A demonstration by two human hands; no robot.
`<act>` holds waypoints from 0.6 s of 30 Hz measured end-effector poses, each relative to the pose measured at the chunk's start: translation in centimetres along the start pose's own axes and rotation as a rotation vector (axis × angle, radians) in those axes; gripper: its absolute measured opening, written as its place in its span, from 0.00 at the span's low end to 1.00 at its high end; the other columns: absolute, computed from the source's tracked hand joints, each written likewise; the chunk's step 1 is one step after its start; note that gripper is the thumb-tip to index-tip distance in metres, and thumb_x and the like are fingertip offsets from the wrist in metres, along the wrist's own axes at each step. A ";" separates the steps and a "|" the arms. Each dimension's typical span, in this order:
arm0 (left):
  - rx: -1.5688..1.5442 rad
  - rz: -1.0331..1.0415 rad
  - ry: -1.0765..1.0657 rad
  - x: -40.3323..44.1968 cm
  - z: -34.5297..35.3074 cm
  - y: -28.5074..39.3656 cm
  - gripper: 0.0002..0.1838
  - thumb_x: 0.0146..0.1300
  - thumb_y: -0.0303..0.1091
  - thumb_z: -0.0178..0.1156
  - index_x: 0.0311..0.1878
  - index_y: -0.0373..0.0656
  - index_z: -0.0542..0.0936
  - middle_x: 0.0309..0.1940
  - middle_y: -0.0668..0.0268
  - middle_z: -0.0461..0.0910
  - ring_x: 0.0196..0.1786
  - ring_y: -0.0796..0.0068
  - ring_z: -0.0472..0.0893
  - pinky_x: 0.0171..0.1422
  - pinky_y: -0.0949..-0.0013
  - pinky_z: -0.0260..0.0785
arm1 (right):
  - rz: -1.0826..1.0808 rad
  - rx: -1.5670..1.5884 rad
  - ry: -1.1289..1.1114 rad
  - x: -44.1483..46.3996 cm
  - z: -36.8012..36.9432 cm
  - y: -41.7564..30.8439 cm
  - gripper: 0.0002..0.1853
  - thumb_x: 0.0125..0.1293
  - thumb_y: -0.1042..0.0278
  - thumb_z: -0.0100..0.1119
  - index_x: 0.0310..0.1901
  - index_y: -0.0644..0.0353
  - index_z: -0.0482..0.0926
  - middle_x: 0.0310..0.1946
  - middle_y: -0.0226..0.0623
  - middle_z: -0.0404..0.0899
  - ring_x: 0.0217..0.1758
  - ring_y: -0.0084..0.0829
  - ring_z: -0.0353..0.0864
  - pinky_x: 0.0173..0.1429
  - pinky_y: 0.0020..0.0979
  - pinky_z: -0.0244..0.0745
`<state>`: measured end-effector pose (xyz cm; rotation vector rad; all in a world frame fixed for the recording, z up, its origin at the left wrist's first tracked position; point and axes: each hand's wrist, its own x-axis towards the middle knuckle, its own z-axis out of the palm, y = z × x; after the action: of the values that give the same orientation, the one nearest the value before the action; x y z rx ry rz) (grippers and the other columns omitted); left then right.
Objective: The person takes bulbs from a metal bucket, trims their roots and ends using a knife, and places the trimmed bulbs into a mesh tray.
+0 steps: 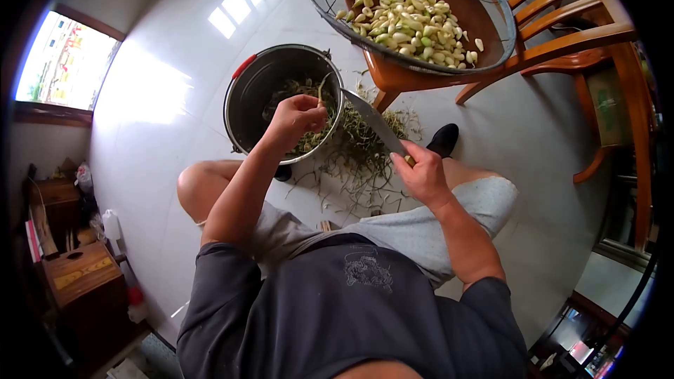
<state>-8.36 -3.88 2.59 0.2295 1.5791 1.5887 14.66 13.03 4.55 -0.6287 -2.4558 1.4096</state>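
Note:
My left hand (300, 119) is closed over the bucket, pinching a thin pale plant stem (321, 90) that points upward. In my right hand (424, 174) is a knife (375, 122), its wide blade slanting up and left with the tip near the stem. A metal bucket (241, 137) stands below my left hand, holding green and brown plant scraps. More stringy trimmings (365, 144) lie on the floor beside it. Small white and pale green bulbs (414, 28) are heaped in a round wire-framed basket (507, 28).
The basket rests on the seat of a wooden chair (379, 74). A second wooden chair (590, 109) stands behind it at right. At left is a wooden cabinet (81, 277), with a bright window (67, 60) farther up. My knees flank the trimmings on the tiled floor (151, 168).

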 end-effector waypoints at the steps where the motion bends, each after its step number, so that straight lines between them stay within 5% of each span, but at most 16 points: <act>1: -0.005 -0.020 -0.011 -0.4 0.6 -0.3 0.09 0.59 0.28 0.63 0.39 0.34 0.76 0.27 0.63 0.79 0.28 0.77 0.79 0.32 0.75 0.72 | -0.058 -0.014 0.033 -0.1 -0.1 -0.2 0.13 0.58 0.70 0.61 0.44 0.62 0.80 0.28 0.45 0.79 0.30 0.40 0.80 0.34 0.34 0.74; 6: -0.072 -0.090 -0.058 -1.1 2.9 -2.6 0.08 0.57 0.26 0.65 0.36 0.33 0.78 0.28 0.62 0.80 0.27 0.76 0.79 0.32 0.75 0.71 | -0.289 -0.158 0.068 -0.1 -0.4 -0.3 0.11 0.57 0.73 0.60 0.43 0.61 0.80 0.28 0.40 0.79 0.28 0.39 0.78 0.32 0.33 0.73; 11: 0.039 -0.043 -0.145 -1.6 4.4 -3.2 0.02 0.54 0.23 0.60 0.28 0.34 0.78 0.18 0.64 0.78 0.20 0.77 0.77 0.26 0.74 0.69 | -0.385 -0.299 0.019 -0.3 -0.1 0.0 0.13 0.54 0.79 0.60 0.43 0.61 0.80 0.26 0.38 0.76 0.25 0.36 0.76 0.30 0.32 0.71; 18: 0.097 -0.064 -0.115 -2.2 5.2 -1.8 0.04 0.55 0.22 0.58 0.25 0.33 0.76 0.18 0.61 0.77 0.19 0.75 0.75 0.23 0.73 0.67 | -0.428 -0.437 0.030 -0.3 0.0 0.3 0.13 0.52 0.78 0.60 0.42 0.61 0.80 0.24 0.38 0.74 0.28 0.37 0.76 0.32 0.33 0.72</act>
<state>-2.80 -1.86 2.90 0.3141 1.5612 1.4262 15.02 13.04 4.32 -0.1726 -2.6775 0.7073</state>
